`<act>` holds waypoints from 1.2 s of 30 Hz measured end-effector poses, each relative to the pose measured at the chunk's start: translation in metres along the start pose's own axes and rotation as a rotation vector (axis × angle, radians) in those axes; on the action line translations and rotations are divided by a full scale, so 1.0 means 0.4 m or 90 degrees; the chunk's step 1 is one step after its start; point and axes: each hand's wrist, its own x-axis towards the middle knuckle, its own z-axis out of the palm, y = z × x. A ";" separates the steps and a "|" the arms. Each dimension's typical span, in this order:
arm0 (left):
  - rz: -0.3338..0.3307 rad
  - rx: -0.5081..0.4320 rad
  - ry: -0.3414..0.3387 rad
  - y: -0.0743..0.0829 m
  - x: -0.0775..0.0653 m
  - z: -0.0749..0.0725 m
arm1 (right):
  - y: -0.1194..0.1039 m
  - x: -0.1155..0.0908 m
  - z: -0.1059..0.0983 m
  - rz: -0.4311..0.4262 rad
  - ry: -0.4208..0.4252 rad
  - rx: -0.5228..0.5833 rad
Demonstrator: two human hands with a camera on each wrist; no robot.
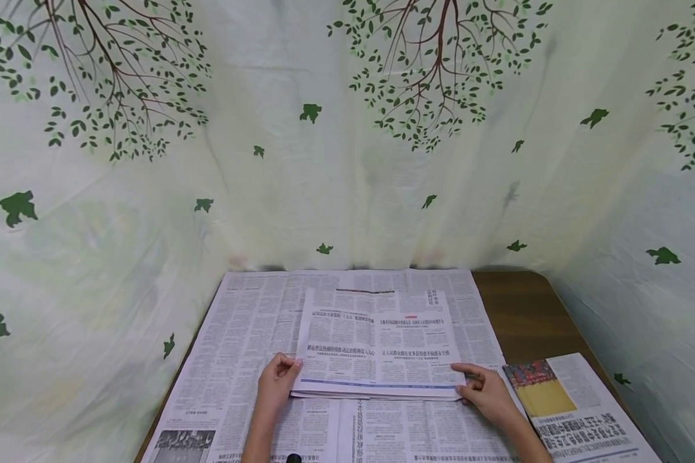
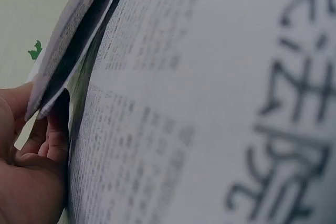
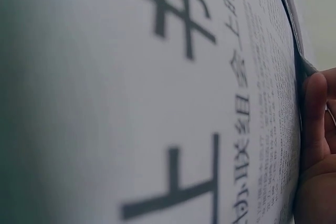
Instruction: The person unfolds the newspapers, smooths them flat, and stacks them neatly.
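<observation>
A folded newspaper (image 1: 379,341) between two grips

We see the folded newspaper lying between the left grip (image 1: 276,381) and the right grip (image 1: 486,391), each holding its own side edge near the closest corners. Its upper face carries columns of small dark print, bolder headlines, a small red mark and a blue line along the near edge, where several layers show.

The left wrist view shows what the head view does not: layers parted beside that grip, with a dark gap between them. Both wrist views show large blurred characters; we cannot tell on which sheet.

Beneath the grips, spread newspaper sheets (image 1: 237,341) cover much of the dark brown bench (image 1: 518,308). Right of the right grip lies another newspaper (image 1: 579,418) with a red and yellow picture. Beyond both grips hangs a pale cloth (image 1: 376,186) with printed branches and green leaves.
</observation>
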 end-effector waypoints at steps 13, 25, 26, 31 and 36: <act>-0.065 0.022 -0.006 -0.004 0.008 -0.005 | -0.004 0.005 -0.001 -0.006 -0.007 0.001; -0.094 -0.062 -0.033 0.014 0.005 -0.015 | -0.002 0.003 -0.010 -0.001 0.001 0.015; -0.089 -0.068 -0.038 0.010 0.006 -0.016 | -0.002 0.003 -0.010 0.001 0.000 0.014; -0.042 -0.098 -0.068 -0.005 0.007 -0.022 | 0.002 0.005 -0.011 0.007 0.002 0.005; -0.044 -0.069 -0.109 -0.003 0.002 -0.022 | 0.007 -0.001 -0.015 0.001 0.005 0.004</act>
